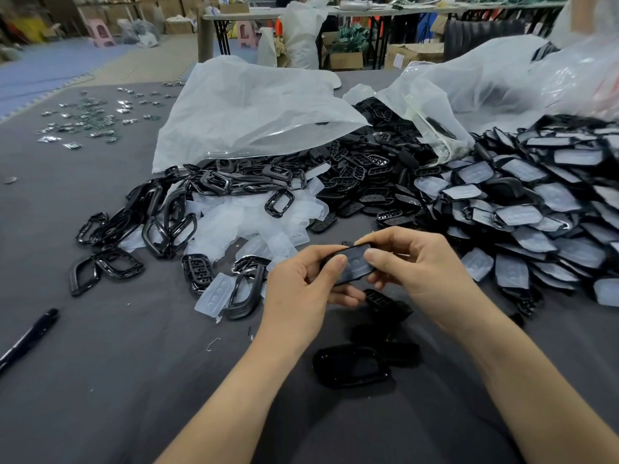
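At a grey-covered worktop (100, 380) in a packing hall, a worker held a black key-fob shell (350, 279) above the cloth, just in front of the parts heaps, and appeared to be seating a translucent button pad (355, 262) into its face. The left hand (301, 286) kept a closed grip on the shell's left end, thumb on top and fingers curled beneath. The right hand (422, 262) pinched the other end the same way, its thumb lying on the pad, seemingly to press it flat.

The stock lay in a fan within arm's reach, apparently sorted by kind so each part could be picked without searching. Glossy black frames (167, 212) spilled from a clear plastic bag (251, 105) on the left. Loose translucent pads (241, 222) sat just beside them in the middle, and black grid inserts (361, 175) lay behind, at the mouth of a second bag (469, 92). On the right rose a heap of fitted shells (536, 209), pads facing up, which looked like the finished pile.

An empty black shell (351, 366) rested between the forearms, and a single grid insert (382, 301) lay right under the hands, both likely waiting for the next round. A marker pen (30, 336) lay apart at the left edge. Small circuit boards (87, 118) were scattered at the far left corner, well clear of the plastic.
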Demonstrator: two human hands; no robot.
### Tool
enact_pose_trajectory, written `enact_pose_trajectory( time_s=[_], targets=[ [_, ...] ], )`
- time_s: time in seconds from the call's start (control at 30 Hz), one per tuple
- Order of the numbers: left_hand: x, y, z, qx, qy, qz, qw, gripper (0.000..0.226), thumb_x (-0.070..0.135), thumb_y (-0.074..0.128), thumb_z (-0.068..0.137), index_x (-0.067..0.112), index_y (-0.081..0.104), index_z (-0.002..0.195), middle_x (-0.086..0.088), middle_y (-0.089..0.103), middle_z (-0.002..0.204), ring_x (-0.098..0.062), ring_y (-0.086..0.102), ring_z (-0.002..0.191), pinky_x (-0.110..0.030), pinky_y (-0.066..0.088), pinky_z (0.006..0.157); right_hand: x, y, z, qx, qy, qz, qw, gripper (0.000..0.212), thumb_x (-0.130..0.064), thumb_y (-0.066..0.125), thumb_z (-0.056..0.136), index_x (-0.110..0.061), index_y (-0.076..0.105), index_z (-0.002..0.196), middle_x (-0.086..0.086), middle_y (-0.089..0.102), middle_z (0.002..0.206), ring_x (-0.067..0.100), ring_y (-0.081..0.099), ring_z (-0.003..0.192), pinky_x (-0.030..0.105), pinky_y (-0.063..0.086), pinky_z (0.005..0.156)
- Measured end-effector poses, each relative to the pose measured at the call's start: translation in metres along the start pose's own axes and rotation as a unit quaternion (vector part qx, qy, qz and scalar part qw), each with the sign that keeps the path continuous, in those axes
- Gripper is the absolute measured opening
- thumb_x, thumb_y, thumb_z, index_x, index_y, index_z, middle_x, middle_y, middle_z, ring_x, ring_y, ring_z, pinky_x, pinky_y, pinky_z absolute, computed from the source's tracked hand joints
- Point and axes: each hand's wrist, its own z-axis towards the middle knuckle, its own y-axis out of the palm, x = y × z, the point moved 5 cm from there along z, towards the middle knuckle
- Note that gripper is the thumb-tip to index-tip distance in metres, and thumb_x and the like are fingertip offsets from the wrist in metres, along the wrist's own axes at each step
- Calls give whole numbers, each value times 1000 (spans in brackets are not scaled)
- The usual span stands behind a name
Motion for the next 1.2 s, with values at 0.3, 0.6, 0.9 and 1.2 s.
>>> enact_pose_trajectory(
  time_s=[0.3, 0.6, 0.9, 1.2],
  targets=[
    [-2, 2, -4, -3, 44, 72, 996, 23, 0, 57, 93, 22, 67, 92, 2, 66, 62, -19, 69, 52, -20, 54, 49, 4, -2, 0, -8, 20, -83, 996, 24, 7, 59, 88, -16, 65, 84, 3, 62, 73, 11, 59, 65, 18, 52, 62],
    [0, 2, -4, -6, 54, 65, 996, 23, 0, 56, 93, 21, 66, 94, 3, 66, 63, -19, 69, 53, -21, 55, 51, 1, -4, -4, -39, 59, -6, 997, 28, 14, 58, 84, -10, 68, 93, 8, 65, 81, 12, 62, 74, 20, 56, 71],
    [2, 3, -3, -7, 58, 48, 997, 18, 0, 55, 93, 16, 65, 94, 1, 70, 67, -18, 68, 52, -21, 54, 50, 5, -4, -2, -12, 90, 66, 994, 20, 10, 57, 86, -6, 69, 84, 7, 68, 76, 13, 62, 67, 20, 56, 65],
    [0, -2, -3, 4, 123, 165, 979, 27, 9, 59, 93, 36, 64, 96, -2, 71, 70, -18, 71, 55, -33, 60, 54, 9, 0, 0, 31, 58, -18, 998, 26, 11, 55, 87, -11, 66, 80, 8, 66, 72, 8, 60, 60, 18, 53, 61]
  ],
)
